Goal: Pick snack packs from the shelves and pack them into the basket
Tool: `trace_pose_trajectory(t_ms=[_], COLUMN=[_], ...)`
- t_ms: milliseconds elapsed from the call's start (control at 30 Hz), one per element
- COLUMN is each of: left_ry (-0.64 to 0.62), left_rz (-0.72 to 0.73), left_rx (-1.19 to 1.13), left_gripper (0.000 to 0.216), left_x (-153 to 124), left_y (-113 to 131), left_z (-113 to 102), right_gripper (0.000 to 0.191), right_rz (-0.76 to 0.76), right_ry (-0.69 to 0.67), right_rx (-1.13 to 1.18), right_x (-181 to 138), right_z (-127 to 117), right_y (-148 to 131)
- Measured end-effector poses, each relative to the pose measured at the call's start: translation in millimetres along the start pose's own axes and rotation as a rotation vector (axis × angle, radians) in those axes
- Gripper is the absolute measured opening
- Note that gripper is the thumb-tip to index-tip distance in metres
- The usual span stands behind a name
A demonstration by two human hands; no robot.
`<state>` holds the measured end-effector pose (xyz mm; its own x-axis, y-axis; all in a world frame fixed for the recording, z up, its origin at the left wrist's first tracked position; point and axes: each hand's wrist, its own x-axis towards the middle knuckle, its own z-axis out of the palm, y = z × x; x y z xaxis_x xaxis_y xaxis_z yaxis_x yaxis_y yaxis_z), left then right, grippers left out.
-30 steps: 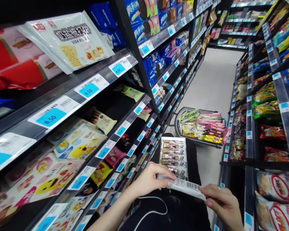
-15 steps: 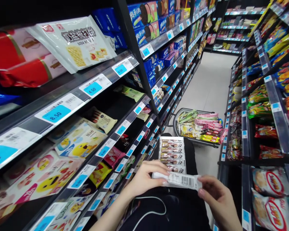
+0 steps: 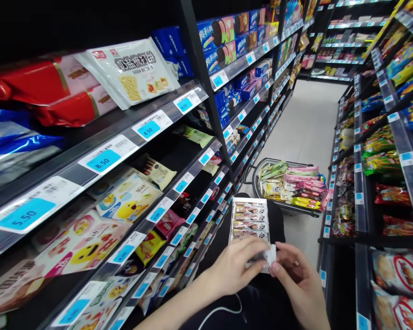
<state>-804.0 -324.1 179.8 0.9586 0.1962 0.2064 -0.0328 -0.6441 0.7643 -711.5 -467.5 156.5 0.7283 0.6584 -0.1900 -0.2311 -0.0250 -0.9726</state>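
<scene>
Packet (image 3: 270, 255), small and white, is pinched between left hand (image 3: 234, 270) and right hand (image 3: 298, 280), fingertips closed on it, just below box (image 3: 249, 219) of wrapped bars on lap. Basket (image 3: 289, 185) stands beyond.

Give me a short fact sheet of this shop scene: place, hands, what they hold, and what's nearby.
Place: shop aisle, snack shelves on both sides
Left hand: pinches a small white wrapper
Right hand: grips the same wrapper
Below the hands: open box of wrapped bars
Floor: basket heaped with packets
Top shelf: soda biscuit bag
</scene>
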Motion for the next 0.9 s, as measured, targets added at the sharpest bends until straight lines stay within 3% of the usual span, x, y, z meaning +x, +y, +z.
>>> trace_pose_trajectory(t_ms=[133,333,500,667,733,900], left_ry=[0.091,0.116,-0.003,-0.162,-0.17,-0.146], left_rz=[0.047,-0.064,-0.324,-0.471,-0.451,-0.185], left_rx=[0.011,-0.16,-0.304,-0.416,-0.37,-0.039], left_gripper=[0.017,0.013,0.017,0.02,0.022,0.021], left_x=[2,8,17,23,24,27], left_y=[0,0,2,2,1,1], left_z=[3,6,0,-7,-7,-5], right_gripper=[0.034,0.03,0.033,0.025,0.026,0.035], right_rz=[0.0,0.014,-0.001,-0.021,-0.025,-0.029], right_ry=[-0.045,-0.025,-0.029,-0.021,-0.029,-0.037], right_rx=[0.02,-0.013,-0.045,-0.057,-0.069,-0.069], right_x=[4,11,13,17,18,21], right_z=[-3,-1,0,0,0,-2], right_y=[-5,-4,-1,-3,-5,-3])
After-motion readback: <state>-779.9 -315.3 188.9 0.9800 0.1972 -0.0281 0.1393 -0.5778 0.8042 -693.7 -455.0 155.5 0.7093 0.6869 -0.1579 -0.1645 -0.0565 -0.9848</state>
